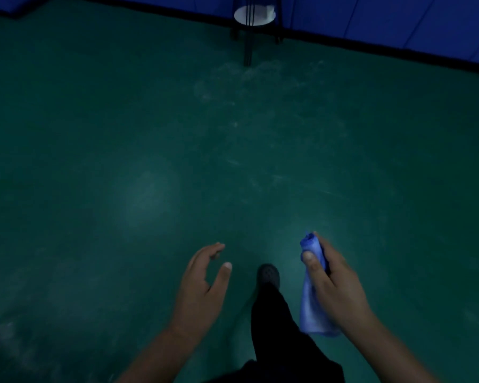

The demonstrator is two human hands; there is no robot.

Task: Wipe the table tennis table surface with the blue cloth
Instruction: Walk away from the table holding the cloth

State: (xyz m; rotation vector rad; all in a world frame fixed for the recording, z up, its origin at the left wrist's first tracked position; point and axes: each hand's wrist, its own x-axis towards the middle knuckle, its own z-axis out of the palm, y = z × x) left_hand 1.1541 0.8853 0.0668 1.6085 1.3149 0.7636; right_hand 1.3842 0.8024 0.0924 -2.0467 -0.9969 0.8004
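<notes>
We record: right hand [335, 275], thumb and fingers curled round the blue cloth [313, 299], which is bunched at the top above the thumb and hangs down below the palm, held in the air over the green floor [122, 134]; left hand [205, 275], holding nothing, fingers loosely spread with the thumb apart; between the two hands, a dark trouser leg and a dark shoe [268, 275]; at the far edge, a black stand [248, 51] bearing a white round object [255, 15], before a blue wall [398, 17].
</notes>
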